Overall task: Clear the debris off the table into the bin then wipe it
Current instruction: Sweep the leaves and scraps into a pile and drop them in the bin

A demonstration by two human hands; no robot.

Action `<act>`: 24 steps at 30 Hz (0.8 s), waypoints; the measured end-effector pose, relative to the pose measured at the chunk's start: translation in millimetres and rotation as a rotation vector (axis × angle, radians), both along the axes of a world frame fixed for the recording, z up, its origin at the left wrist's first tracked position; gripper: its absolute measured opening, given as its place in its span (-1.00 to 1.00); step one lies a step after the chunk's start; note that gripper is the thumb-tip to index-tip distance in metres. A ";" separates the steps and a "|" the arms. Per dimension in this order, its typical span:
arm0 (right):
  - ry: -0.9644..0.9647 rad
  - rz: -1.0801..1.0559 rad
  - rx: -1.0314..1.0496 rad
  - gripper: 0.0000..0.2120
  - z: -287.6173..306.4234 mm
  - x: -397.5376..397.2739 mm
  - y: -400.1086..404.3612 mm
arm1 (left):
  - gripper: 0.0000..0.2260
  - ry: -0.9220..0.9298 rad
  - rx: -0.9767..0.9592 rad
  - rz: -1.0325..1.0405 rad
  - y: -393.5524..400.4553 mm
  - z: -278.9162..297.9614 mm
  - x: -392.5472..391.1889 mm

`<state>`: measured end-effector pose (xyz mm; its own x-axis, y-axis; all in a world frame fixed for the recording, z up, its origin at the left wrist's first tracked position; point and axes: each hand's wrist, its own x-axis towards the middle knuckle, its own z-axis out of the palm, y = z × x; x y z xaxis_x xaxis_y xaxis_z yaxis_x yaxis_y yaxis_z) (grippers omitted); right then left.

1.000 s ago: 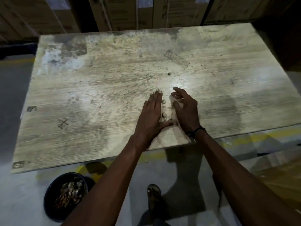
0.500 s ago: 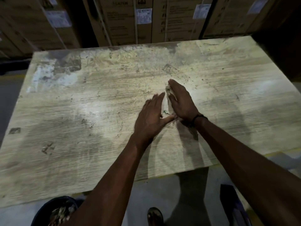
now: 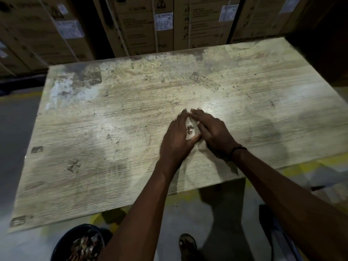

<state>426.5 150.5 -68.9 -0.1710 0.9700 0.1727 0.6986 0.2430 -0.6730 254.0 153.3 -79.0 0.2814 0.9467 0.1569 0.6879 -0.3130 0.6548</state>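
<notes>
Nearest to me, on the floor below the table's near edge toward its left corner, I see the dark round bin (image 3: 81, 243), with a heap of mixed scraps inside it. A sandalled foot (image 3: 188, 245) shows on the floor to its right. Both of my forearms reach up over the near edge of the table (image 3: 94, 147), right of the middle. My left hand (image 3: 177, 140) lies flat on the wood with fingers straight and together, its thumb stretched out to the right. My right hand (image 3: 212, 132) lies flat too, fingers straight, gripping nothing, a dark band (image 3: 237, 148) at its wrist. The fingertips of the two hands nearly meet at the far end, and the left thumb closes the near end, so the hands fence in a small wedge of tabletop. Inside that wedge sits a little cluster of debris (image 3: 189, 129), dark bits on the pale wood. The tabletop is stained and scuffed, with a whitish patch near the far left corner. Beyond the far edge stand stacked cardboard boxes (image 3: 143, 25) with white labels.
</notes>
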 end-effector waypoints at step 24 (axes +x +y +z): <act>-0.252 -0.322 0.055 -0.38 -17.8 -22.4 -71.6 | -0.34 0.168 0.044 -0.112 -30.9 -7.8 -18.7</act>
